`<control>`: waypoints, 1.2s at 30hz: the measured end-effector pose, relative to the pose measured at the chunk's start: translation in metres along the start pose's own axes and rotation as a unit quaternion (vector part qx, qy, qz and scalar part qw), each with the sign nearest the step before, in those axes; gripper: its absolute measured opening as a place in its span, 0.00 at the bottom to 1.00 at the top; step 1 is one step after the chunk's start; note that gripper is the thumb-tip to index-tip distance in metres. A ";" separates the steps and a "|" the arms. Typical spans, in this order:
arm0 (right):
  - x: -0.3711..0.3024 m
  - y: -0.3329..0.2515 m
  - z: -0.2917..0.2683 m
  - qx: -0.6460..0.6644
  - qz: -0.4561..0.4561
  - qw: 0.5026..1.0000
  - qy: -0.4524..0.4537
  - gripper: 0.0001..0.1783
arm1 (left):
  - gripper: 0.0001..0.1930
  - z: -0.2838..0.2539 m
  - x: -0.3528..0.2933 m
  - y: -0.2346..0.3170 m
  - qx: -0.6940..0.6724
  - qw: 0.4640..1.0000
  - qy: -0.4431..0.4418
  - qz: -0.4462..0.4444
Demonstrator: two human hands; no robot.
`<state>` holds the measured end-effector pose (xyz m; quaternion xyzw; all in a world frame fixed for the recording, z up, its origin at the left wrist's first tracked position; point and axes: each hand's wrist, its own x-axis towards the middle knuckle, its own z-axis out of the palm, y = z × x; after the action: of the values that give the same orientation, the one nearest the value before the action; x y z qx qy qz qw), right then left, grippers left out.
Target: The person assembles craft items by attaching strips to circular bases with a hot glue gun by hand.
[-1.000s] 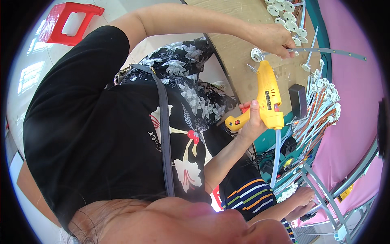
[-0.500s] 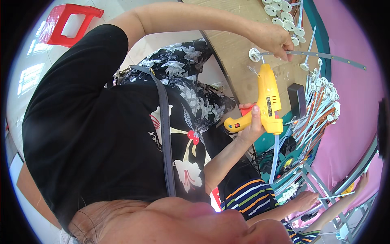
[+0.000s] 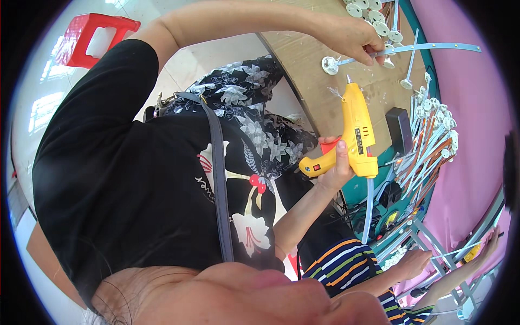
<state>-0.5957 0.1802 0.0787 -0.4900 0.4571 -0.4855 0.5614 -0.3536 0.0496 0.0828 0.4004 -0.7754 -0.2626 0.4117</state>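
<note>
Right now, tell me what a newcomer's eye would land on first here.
Likely first is the bright yellow glue gun, right of the picture's centre in the person's right hand, its nozzle pointing toward the top. Next comes the pale strip in the left hand above it, ending in a white disc near the nozzle. The red stool at upper left also stands out.

The box (image 3: 398, 130) stands between the glue gun (image 3: 353, 116) and strips (image 3: 425, 157).
</note>
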 end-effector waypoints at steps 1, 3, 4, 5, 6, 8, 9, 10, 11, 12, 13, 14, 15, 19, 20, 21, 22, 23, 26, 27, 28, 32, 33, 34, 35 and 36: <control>0.000 0.000 0.000 0.003 -0.001 1.000 -0.001 0.16 | 0.12 -0.001 -0.001 0.001 0.001 1.000 -0.001 0.000; 0.000 0.001 -0.001 0.002 0.011 1.000 -0.009 0.16 | 0.11 -0.003 -0.004 0.007 0.008 1.000 -0.006 -0.009; 0.000 0.002 -0.001 -0.001 0.023 1.000 -0.018 0.15 | 0.11 -0.002 -0.004 0.005 0.009 1.000 -0.007 -0.009; 0.001 0.002 -0.001 0.000 0.023 1.000 -0.018 0.15 | 0.11 -0.002 -0.004 0.002 0.018 1.000 0.002 0.002; 0.002 0.003 -0.001 -0.014 0.026 0.999 -0.023 0.15 | 0.12 -0.001 -0.004 0.000 0.027 0.999 0.011 0.013; 0.002 0.004 -0.001 -0.026 0.030 0.999 -0.026 0.15 | 0.12 -0.002 -0.006 0.007 0.033 0.999 0.008 0.000; 0.003 0.005 0.000 -0.024 0.026 0.999 -0.033 0.14 | 0.12 -0.003 -0.007 0.010 0.039 0.999 0.007 -0.012; 0.003 0.005 0.000 -0.022 0.022 0.999 -0.040 0.14 | 0.12 -0.003 -0.007 0.011 0.039 0.999 0.007 -0.012; 0.004 0.007 -0.001 -0.022 0.022 0.999 -0.040 0.14 | 0.12 -0.004 -0.007 0.012 0.044 0.999 0.009 -0.010; 0.004 0.009 -0.002 -0.027 0.030 0.998 -0.048 0.18 | 0.12 -0.006 -0.008 0.012 0.051 0.999 0.012 -0.010; 0.004 0.010 -0.002 -0.032 0.037 0.997 -0.056 0.22 | 0.12 -0.006 -0.009 0.011 0.053 0.998 0.015 -0.011; 0.004 0.011 -0.002 -0.032 0.039 0.997 -0.055 0.22 | 0.12 -0.002 -0.009 0.010 0.044 0.998 0.039 -0.024; 0.004 0.012 -0.003 -0.034 0.036 0.997 -0.056 0.22 | 0.12 0.000 -0.009 0.009 0.035 0.997 0.063 -0.038; 0.001 0.012 -0.001 -0.042 0.039 0.997 -0.052 0.22 | 0.12 -0.003 -0.012 0.016 0.049 0.996 0.036 -0.071; 0.000 0.011 0.001 -0.042 0.039 0.997 -0.053 0.22 | 0.12 -0.003 -0.012 0.016 0.052 0.996 0.039 -0.063; -0.001 0.010 0.002 -0.052 0.035 0.997 -0.055 0.22 | 0.11 -0.003 -0.013 0.015 0.054 0.996 0.040 -0.055; -0.002 0.010 0.002 -0.062 0.031 0.996 -0.056 0.21 | 0.11 -0.003 -0.013 0.016 0.054 0.996 0.039 -0.056; -0.002 0.009 0.002 -0.062 0.031 0.996 -0.057 0.21 | 0.11 -0.003 -0.013 0.017 0.051 0.996 0.040 -0.056; -0.001 0.008 0.002 -0.066 0.034 0.995 -0.064 0.21 | 0.10 -0.001 -0.013 0.019 0.042 0.997 0.040 -0.055; -0.001 0.008 0.003 -0.069 0.040 0.995 -0.061 0.21 | 0.10 0.000 -0.013 0.018 0.036 0.997 0.041 -0.053; -0.002 0.007 0.003 -0.072 0.047 0.995 -0.057 0.21 | 0.10 0.001 -0.014 0.018 0.035 0.997 0.040 -0.053; -0.001 0.007 0.002 -0.069 0.044 0.996 -0.046 0.20 | 0.10 0.002 -0.012 0.021 0.037 0.998 0.041 -0.040; -0.001 0.006 0.001 -0.071 0.043 0.996 -0.043 0.20 | 0.10 0.002 -0.011 0.022 0.038 0.998 0.034 -0.039; -0.001 0.004 -0.001 -0.078 0.040 0.995 -0.042 0.20 | 0.10 0.004 -0.008 0.023 0.035 0.998 0.033 -0.036; 0.001 0.005 0.001 -0.083 0.040 0.994 -0.052 0.19 | 0.10 0.002 -0.011 0.021 0.035 0.998 0.039 -0.044; 0.003 0.007 0.003 -0.082 0.041 0.994 -0.059 0.19 | 0.10 0.000 -0.013 0.019 0.033 0.997 0.046 -0.051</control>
<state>-0.5919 0.1776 0.0723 -0.5431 0.4813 -0.3928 0.5649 -0.3569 0.0711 0.0907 0.4646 -0.7427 -0.2387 0.4190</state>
